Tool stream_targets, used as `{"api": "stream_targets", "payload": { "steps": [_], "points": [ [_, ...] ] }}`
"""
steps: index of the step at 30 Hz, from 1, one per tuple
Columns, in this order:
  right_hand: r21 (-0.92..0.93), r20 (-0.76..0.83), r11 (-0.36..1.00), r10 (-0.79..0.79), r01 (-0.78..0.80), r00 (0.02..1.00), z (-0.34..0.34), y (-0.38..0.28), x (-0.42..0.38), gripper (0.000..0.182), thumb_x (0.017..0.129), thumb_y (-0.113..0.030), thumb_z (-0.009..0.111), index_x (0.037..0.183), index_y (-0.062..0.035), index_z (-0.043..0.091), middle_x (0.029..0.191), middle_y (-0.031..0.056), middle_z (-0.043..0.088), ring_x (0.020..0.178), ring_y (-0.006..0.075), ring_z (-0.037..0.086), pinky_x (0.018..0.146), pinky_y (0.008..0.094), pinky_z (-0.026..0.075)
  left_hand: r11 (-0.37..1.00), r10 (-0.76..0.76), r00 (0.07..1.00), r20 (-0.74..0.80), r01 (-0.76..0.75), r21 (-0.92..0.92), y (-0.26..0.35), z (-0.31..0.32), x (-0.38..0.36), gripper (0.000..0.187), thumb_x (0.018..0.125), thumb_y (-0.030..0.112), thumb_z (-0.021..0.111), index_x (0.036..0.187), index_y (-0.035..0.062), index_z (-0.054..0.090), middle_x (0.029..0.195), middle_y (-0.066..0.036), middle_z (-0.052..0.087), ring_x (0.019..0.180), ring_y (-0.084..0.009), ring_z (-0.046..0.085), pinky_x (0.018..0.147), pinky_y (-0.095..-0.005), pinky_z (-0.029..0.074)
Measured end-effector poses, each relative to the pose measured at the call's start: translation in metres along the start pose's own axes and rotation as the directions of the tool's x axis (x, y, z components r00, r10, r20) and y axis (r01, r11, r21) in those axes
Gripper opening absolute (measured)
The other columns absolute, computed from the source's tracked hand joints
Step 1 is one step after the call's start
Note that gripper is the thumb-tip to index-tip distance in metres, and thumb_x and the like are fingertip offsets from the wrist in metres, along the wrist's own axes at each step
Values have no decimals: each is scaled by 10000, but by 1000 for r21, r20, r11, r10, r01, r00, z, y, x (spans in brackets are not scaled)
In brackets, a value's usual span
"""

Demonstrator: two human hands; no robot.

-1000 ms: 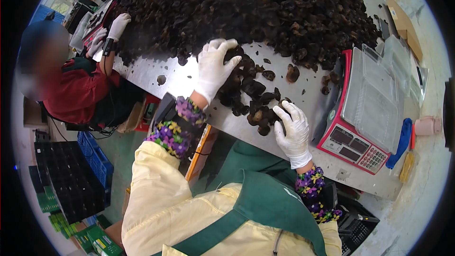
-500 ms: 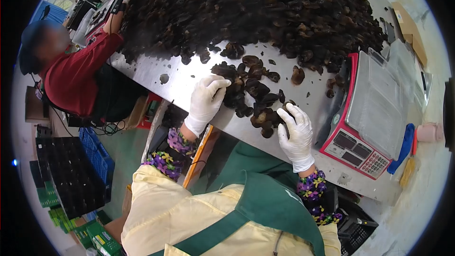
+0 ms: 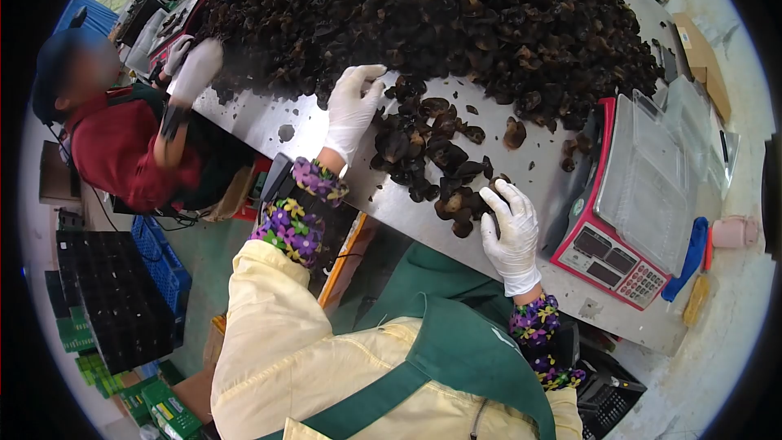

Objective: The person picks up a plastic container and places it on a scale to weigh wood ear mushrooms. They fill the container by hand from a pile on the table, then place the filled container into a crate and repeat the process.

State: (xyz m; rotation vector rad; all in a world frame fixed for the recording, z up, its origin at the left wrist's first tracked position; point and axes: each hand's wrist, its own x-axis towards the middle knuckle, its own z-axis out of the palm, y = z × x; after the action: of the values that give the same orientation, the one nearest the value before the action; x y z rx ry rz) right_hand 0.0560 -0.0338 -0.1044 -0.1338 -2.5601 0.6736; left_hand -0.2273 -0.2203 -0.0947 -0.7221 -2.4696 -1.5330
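Note:
Dark, curled pieces like dried fungus form a large pile [image 3: 391, 16] across the back of the metal table [image 3: 423, 224]. A smaller cluster [image 3: 444, 151] lies nearer, between my two gloved hands. My left hand [image 3: 353, 110], in a white glove, is at the front edge of the large pile, left of the cluster; its fingers are bent forward and their tips meet dark pieces, with any hold unclear. My right hand [image 3: 511, 232], also gloved, rests at the cluster's right end, thumb and fingers apart, beside a few brownish pieces [image 3: 462, 205].
A red and white scale [image 3: 607, 253] with a clear tray stands at the right. A co-worker in a red top [image 3: 134, 151] sits at the left by the pile. A blue crate [image 3: 163, 265] and cardboard pieces [image 3: 700, 57] are farther out.
My left hand has moved forward from the small cluster to the large pile's edge. My right hand has barely moved. The co-worker's arm has drawn back from the pile.

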Motion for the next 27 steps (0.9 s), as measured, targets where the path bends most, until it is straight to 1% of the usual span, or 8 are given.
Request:
{"api": "stream_targets", "payload": {
  "steps": [4, 7, 8, 11, 16, 20, 23, 27],
  "points": [
    [-10, 1, 1000, -6, 6, 1000, 2, 2, -1, 432, 781, -68, 676, 1211, -112, 666, 1259, 142, 589, 1169, 355, 560, 1012, 468, 443, 954, 179, 967, 182, -216, 207, -3, 18, 15, 327, 897, 119, 684, 1224, 113, 670, 1198, -91, 647, 996, -210, 655, 872, -308, 536],
    [-7, -6, 1000, -1, 1, 1000, 3, 2, -1, 429, 780, -70, 679, 1207, -114, 669, 1257, 141, 591, 1168, 356, 560, 1014, 468, 443, 965, 123, 924, 361, -197, 175, -3, 19, 15, 300, 892, 112, 688, 1192, 104, 688, 1153, -90, 650, 1030, -212, 638, 880, -323, 534],
    [-8, -7, 1000, -2, 2, 1000, 3, 2, -1, 429, 780, -70, 680, 1206, -115, 670, 1256, 141, 591, 1168, 357, 561, 1015, 468, 442, 985, -26, 918, 395, -44, 168, -2, 19, 17, 262, 885, 105, 697, 1147, 98, 713, 1117, -94, 651, 1053, -232, 628, 906, -330, 523],
    [-3, -8, 1000, 4, -4, 1000, 3, 2, -1, 430, 780, -72, 680, 1208, -117, 672, 1256, 141, 593, 1168, 357, 561, 1014, 467, 443, 981, 96, 952, 291, -141, 137, 0, 10, 14, 221, 867, 150, 693, 1084, 159, 738, 1013, -91, 668, 986, -293, 640, 898, -381, 528],
    [-5, 16, 1000, 5, -5, 1000, 2, 1, 0, 432, 782, -75, 679, 1212, -121, 671, 1257, 139, 593, 1168, 356, 561, 1008, 466, 445, 890, 296, 849, 438, -411, 196, 4, 0, 6, 345, 832, 131, 708, 1167, 212, 720, 1290, -115, 600, 1217, -332, 550, 1041, -408, 458],
    [-13, 3, 1000, 4, -4, 1000, 2, 1, 0, 429, 785, -79, 679, 1212, -121, 671, 1255, 138, 594, 1168, 356, 561, 1006, 465, 446, 806, 278, 810, 516, -489, 332, 7, 6, 6, 262, 825, 146, 713, 1081, 193, 737, 1132, -73, 688, 1080, -288, 596, 938, -419, 482],
    [-12, -1, 1000, 7, -7, 1000, 3, 3, -2, 428, 786, -78, 676, 1211, -123, 672, 1257, 137, 594, 1169, 355, 561, 1010, 464, 444, 924, 145, 885, 442, -281, 260, 10, 6, 15, 153, 850, 175, 718, 999, 147, 743, 978, -65, 719, 960, -254, 614, 884, -391, 482],
    [-8, 0, 1000, 9, -9, 1000, 3, 3, -2, 428, 785, -74, 671, 1210, -123, 673, 1264, 138, 593, 1170, 355, 560, 1018, 464, 440, 993, -6, 917, 398, 52, -107, 10, 2, 13, 172, 925, 225, 701, 952, 56, 715, 918, -57, 717, 835, -145, 618, 833, -293, 483]
  ]
}}
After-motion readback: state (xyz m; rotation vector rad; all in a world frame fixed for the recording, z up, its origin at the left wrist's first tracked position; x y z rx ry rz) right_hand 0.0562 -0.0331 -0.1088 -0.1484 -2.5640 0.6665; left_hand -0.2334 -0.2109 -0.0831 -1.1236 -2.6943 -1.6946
